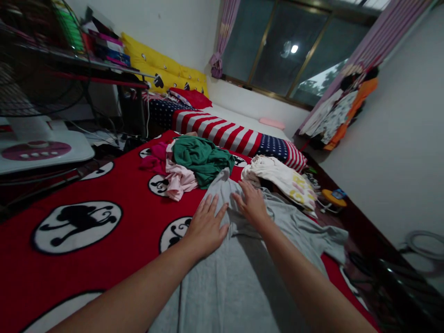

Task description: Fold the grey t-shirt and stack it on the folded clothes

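A grey T-shirt [243, 273] lies spread over a red blanket [114, 236] printed with black-and-white cartoon circles. My left hand [206, 226] rests flat on the shirt's left side, fingers stretched out. My right hand [252, 203] lies flat on the shirt near its collar, fingers also spread. Neither hand holds anything. Just beyond my hands sits a pile of clothes: a green garment [203, 159], a pale pink one [176, 178] and a magenta one [156, 155]. A cream garment with yellow print [280, 178] lies to the right of them.
A stars-and-stripes blanket [222, 132] and yellow cushions [163, 69] lie farther back. A white fan base [38, 148] and a cluttered metal shelf [69, 60] stand at the left. Clothes hang [343, 111] by the window; cables and a small orange object [333, 196] lie on the floor at right.
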A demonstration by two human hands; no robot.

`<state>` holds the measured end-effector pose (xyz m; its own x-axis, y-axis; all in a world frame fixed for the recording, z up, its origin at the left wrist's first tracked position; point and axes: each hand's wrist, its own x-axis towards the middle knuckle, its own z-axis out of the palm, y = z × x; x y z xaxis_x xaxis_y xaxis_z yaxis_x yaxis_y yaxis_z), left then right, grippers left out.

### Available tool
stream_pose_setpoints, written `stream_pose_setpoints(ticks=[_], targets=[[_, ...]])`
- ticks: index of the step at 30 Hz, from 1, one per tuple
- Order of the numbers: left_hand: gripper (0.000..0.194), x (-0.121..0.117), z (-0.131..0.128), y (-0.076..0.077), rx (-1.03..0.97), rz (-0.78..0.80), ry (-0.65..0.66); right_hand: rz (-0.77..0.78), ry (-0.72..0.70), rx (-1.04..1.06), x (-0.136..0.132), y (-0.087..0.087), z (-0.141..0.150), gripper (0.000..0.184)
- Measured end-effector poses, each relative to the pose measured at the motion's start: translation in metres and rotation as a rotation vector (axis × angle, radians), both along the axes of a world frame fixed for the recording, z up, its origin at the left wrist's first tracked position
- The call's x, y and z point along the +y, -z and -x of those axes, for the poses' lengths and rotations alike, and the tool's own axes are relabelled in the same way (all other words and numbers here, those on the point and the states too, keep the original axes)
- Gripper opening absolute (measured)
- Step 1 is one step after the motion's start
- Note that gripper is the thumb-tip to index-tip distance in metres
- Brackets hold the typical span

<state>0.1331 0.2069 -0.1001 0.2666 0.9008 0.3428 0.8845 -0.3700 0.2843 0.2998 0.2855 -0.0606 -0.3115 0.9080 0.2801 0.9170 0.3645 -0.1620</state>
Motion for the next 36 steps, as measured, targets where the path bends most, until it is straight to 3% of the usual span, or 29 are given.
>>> stream_pose_setpoints(ticks=[6,9,15,20,24,27,29,33,36], targets=[[0.06,-0.001,0.0,-0.002,0.011,0.005,-0.005,0.164,0.017,-0.087,-0.046,0.007,-0.034,0.059],[0.062,-0.001,0.001,-0.004,0.016,0.019,0.001,0.065,0.031,-0.036,-0.059,0.005,-0.038,0.058],[0.062,-0.002,0.0,-0.007,0.018,0.041,0.007,0.093,-0.088,-0.039,-0.088,0.009,-0.044,0.048],[0.057,0.0,0.003,-0.009,-0.014,0.069,0.041,-0.06,-0.319,0.144,-0.116,0.001,-0.023,0.034],[0.038,0.005,0.012,-0.014,-0.225,0.093,0.104,-0.059,-0.491,0.162,-0.14,0.005,-0.001,0.033],[0.032,0.007,0.02,-0.021,-0.456,0.082,0.192,-0.056,-0.518,0.202,-0.146,0.009,0.004,0.027],[0.032,0.006,0.022,-0.027,-0.509,0.067,0.267,-0.045,-0.497,0.247,-0.147,0.01,0.002,0.026],[0.04,-0.003,0.018,-0.039,-0.334,0.126,0.397,-0.034,-0.47,0.228,-0.153,0.009,-0.003,0.023],[0.04,-0.01,0.009,-0.041,-0.143,0.143,0.415,-0.045,-0.543,0.136,-0.165,0.008,-0.002,0.022]])
